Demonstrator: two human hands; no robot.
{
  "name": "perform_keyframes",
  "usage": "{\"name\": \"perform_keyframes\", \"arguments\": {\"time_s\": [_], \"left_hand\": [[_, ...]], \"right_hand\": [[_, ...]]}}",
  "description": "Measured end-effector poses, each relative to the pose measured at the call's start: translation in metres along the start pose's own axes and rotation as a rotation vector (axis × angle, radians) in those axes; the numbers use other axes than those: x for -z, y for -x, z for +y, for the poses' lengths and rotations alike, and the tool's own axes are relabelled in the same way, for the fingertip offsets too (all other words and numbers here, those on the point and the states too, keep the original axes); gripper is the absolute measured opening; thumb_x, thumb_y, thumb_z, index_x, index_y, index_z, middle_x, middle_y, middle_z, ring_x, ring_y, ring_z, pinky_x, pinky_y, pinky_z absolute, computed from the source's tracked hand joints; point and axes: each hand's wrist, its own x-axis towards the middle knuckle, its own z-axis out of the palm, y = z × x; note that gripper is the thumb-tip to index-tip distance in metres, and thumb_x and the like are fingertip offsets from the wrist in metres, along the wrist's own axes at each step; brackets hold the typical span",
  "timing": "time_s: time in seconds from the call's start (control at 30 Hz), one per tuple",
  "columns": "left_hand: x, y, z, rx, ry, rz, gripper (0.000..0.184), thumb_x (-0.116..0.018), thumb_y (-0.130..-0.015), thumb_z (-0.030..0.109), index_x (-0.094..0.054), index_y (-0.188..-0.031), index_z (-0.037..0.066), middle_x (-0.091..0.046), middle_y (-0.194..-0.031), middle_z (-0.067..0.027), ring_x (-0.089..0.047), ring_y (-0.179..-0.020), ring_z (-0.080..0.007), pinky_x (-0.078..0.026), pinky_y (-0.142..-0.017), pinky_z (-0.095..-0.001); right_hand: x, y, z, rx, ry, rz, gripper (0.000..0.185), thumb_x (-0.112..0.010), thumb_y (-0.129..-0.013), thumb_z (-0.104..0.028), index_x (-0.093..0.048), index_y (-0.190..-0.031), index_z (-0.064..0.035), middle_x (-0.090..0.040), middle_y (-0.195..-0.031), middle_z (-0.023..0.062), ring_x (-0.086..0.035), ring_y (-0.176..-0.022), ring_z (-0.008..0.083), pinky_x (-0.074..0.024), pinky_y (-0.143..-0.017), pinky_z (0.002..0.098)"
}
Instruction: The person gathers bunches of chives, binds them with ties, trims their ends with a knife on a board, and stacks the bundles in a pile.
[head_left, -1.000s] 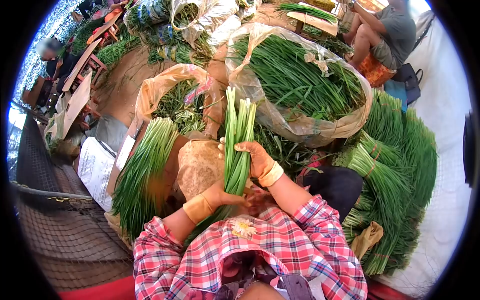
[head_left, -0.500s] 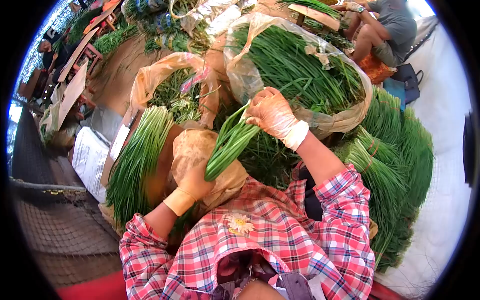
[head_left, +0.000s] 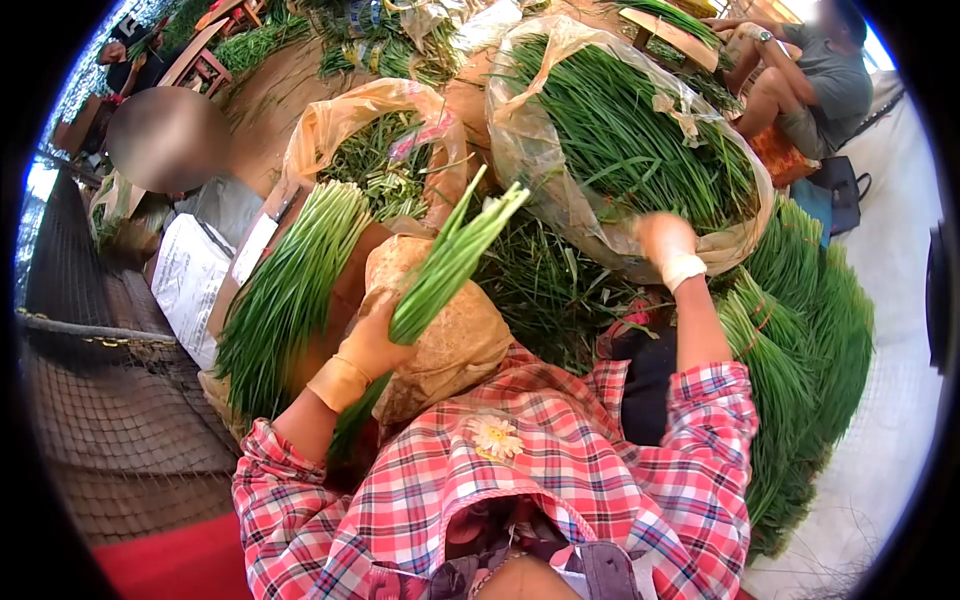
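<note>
My left hand (head_left: 372,335), in a pale glove, is closed around a small bunch of garlic chives (head_left: 450,255), their pale cut ends pointing up and away from me. Behind that bunch a stained tan cloth (head_left: 455,335) covers my knee. My gloved right hand (head_left: 668,245) is at the near rim of a large clear plastic bag (head_left: 530,150) filled with long garlic chives. Motion smears its fingers, so I cannot see whether they hold anything. A bigger pile of garlic chives (head_left: 295,290) lies on a board to the left of my left hand.
An orange-tinted plastic bag (head_left: 300,150) holds short trimmings. Loose green leaves (head_left: 540,300) lie between my knees. Tied bundles of chives (head_left: 800,330) are stacked at right on a white sheet (head_left: 890,300). Another person (head_left: 800,85) sits at the far right beside a dark bag (head_left: 840,190).
My right hand has left the tips of the bunch and moved right and down to the big bag's rim. My left hand keeps the bunch, now tilted more upright. The view has shifted slightly.
</note>
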Motion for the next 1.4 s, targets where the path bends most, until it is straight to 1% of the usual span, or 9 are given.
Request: {"name": "perform_keyframes", "arguments": {"time_s": [0.2,0.4,0.53,0.6,0.8,1.0,1.13,1.27,1.4], "left_hand": [[-0.002,-0.005,0.012,0.057,-0.007,0.124,0.067,-0.069,-0.065,0.018,-0.045,-0.127,0.007,-0.055,-0.115,-0.0230,-0.054,-0.107,-0.0368,-0.044,-0.089,-0.0402],[-0.006,-0.003,0.033,-0.060,-0.197,0.197,0.063,-0.065,-0.067,0.014,-0.045,-0.127,0.009,-0.056,-0.112,-0.0239,-0.053,-0.107,-0.0373,-0.045,-0.086,-0.0419],[-0.003,-0.016,0.010,-0.168,-0.045,0.215,0.066,-0.067,-0.064,0.013,-0.046,-0.127,0.007,-0.060,-0.107,-0.0216,-0.058,-0.103,-0.0357,-0.046,-0.088,-0.0399],[0.004,-0.016,0.021,0.076,0.217,0.175,0.072,-0.070,-0.064,0.015,-0.043,-0.130,0.008,-0.063,-0.099,-0.0204,-0.062,-0.094,-0.0340,-0.049,-0.080,-0.0380],[-0.003,-0.032,0.044,-0.189,-0.109,0.521,0.072,-0.069,-0.066,0.013,-0.041,-0.133,0.010,-0.059,-0.105,-0.0201,-0.057,-0.098,-0.0371,-0.048,-0.079,-0.0408],[-0.010,0.009,0.100,-0.408,-0.638,0.482,0.082,-0.065,-0.071,-0.002,-0.026,-0.142,0.005,-0.049,-0.129,-0.0193,-0.056,-0.107,-0.0339,-0.048,-0.085,-0.0362],[0.059,0.008,0.092,-0.534,0.737,0.126,0.061,-0.067,-0.074,0.000,-0.044,-0.131,0.001,-0.059,-0.118,-0.0109,-0.059,-0.101,-0.0174,-0.047,-0.084,-0.0252],[0.102,0.001,0.143,-0.672,0.752,0.273,0.085,-0.074,-0.071,0.044,-0.039,-0.132,-0.004,-0.054,-0.121,-0.0201,-0.056,-0.106,-0.0252,-0.045,-0.091,-0.0369],[0.064,-0.053,0.146,-0.760,1.139,-0.090,0.095,-0.076,-0.069,0.039,-0.026,-0.139,-0.002,-0.042,-0.135,-0.0185,-0.041,-0.126,-0.0274,-0.036,-0.101,-0.0382]], "right_hand": [[0.051,0.060,-0.073,0.394,-1.073,0.458,0.022,-0.064,-0.081,-0.028,-0.069,-0.099,-0.0155,-0.067,-0.089,0.0082,-0.063,-0.086,0.0243,-0.0485,-0.076,0.0399],[0.106,0.066,-0.132,0.487,-0.501,0.758,0.023,-0.069,-0.070,-0.038,-0.069,-0.080,-0.0173,-0.062,-0.083,0.0003,-0.056,-0.088,0.0213,-0.0425,-0.074,0.0363],[0.105,0.068,-0.130,0.538,-1.063,0.920,0.013,-0.072,-0.072,-0.023,-0.069,-0.078,-0.0111,-0.064,-0.079,0.0075,-0.060,-0.081,0.0254,-0.0478,-0.071,0.0382],[0.102,0.082,-0.122,0.405,-1.375,0.639,0.021,-0.069,-0.078,-0.024,-0.069,-0.093,-0.0089,-0.065,-0.090,0.0107,-0.061,-0.090,0.0244,-0.0477,-0.079,0.0364],[0.044,0.078,-0.183,0.495,-2.226,-0.499,0.091,-0.068,-0.082,-0.041,-0.010,-0.147,-0.0141,-0.043,-0.135,0.0087,-0.042,-0.120,0.0193,-0.0354,-0.098,0.0359],[0.070,0.042,-0.220,0.408,-2.779,-0.410,0.039,-0.071,-0.080,-0.020,-0.055,-0.114,-0.0083,-0.062,-0.094,0.0043,-0.060,-0.084,0.0152,-0.0513,-0.077,0.0327],[0.146,0.026,-0.133,0.613,-2.676,-0.501,0.034,-0.069,-0.077,-0.010,-0.056,-0.108,-0.0063,-0.061,-0.082,0.0053,-0.062,-0.071,0.0175,-0.0567,-0.065,0.0370],[0.207,0.021,-0.050,0.907,-2.181,-0.341,0.041,-0.067,-0.079,-0.015,-0.054,-0.115,-0.0011,-0.062,-0.086,0.0098,-0.062,-0.071,0.0166,-0.0558,-0.062,0.0327],[0.191,0.044,-0.065,0.786,-1.896,-0.588,0.041,-0.067,-0.079,-0.015,-0.055,-0.116,-0.0017,-0.063,-0.084,0.0107,-0.062,-0.068,0.0167,-0.0538,-0.058,0.0309]]}}
